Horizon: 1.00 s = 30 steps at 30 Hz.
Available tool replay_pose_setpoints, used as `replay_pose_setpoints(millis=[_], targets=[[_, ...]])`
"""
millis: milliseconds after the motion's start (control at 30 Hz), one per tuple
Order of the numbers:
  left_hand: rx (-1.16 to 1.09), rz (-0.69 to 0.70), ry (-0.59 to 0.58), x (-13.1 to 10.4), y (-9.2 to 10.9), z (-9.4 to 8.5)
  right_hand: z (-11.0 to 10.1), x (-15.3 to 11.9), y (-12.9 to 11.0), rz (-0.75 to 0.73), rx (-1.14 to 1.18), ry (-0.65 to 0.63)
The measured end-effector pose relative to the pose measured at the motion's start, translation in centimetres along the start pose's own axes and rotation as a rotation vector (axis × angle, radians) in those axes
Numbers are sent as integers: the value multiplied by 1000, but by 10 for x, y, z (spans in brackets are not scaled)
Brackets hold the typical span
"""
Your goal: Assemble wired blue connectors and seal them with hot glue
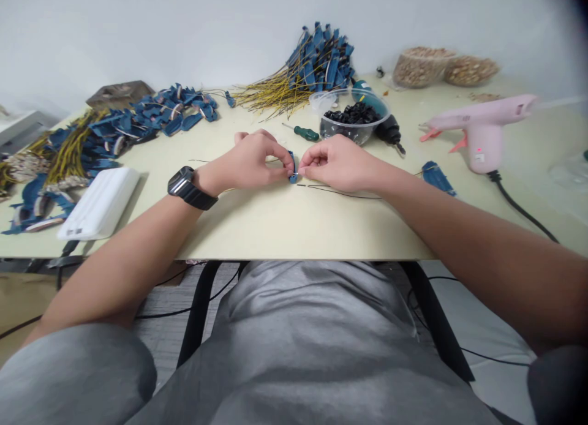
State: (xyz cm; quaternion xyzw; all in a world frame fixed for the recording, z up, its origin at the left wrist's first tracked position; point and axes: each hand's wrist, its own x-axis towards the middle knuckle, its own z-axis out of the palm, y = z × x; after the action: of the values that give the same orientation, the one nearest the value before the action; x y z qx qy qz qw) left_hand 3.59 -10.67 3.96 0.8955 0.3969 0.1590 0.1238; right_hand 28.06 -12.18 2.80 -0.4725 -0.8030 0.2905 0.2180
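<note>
Head view: The fingertips of my left hand are pinched on a small blue piece, held low over the table in front of me. My right hand has thumb and index nearly closed at the piece's right side; whether they grip its pale end or only touch it, I cannot tell. Thin dark wires lie beneath and beside my right hand. Beyond my hands lie a green screwdriver and a clear tub of black parts, with a drill against its right side. Right of my right hand are a loose blue piece and a pink glue gun. A white box stands left of my left wrist. The tub and drill stand directly behind my right hand.
</note>
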Motion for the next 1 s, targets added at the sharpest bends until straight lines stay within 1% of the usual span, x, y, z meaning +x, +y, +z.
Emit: replay_pose_setpoints(millis=[400, 533, 700, 800, 900, 1000], targets=[[-3, 2, -3, 0, -1, 0, 2, 1, 0, 29, 21, -5], [-16, 8, -7, 0, -5, -1, 2, 0, 1, 29, 25, -16], [-24, 13, 0, 0, -9, 0, -1, -1, 2, 14, 28, 19], [-27, 16, 2, 0, -11, 1, -2, -1, 1, 22, 37, -5], [-30, 16, -8, 0, -14, 1, 0, -1, -2, 31, 34, -21], [-35, 20, -45, -1, -16, -2, 1, 0, -4, 41, 27, -24]])
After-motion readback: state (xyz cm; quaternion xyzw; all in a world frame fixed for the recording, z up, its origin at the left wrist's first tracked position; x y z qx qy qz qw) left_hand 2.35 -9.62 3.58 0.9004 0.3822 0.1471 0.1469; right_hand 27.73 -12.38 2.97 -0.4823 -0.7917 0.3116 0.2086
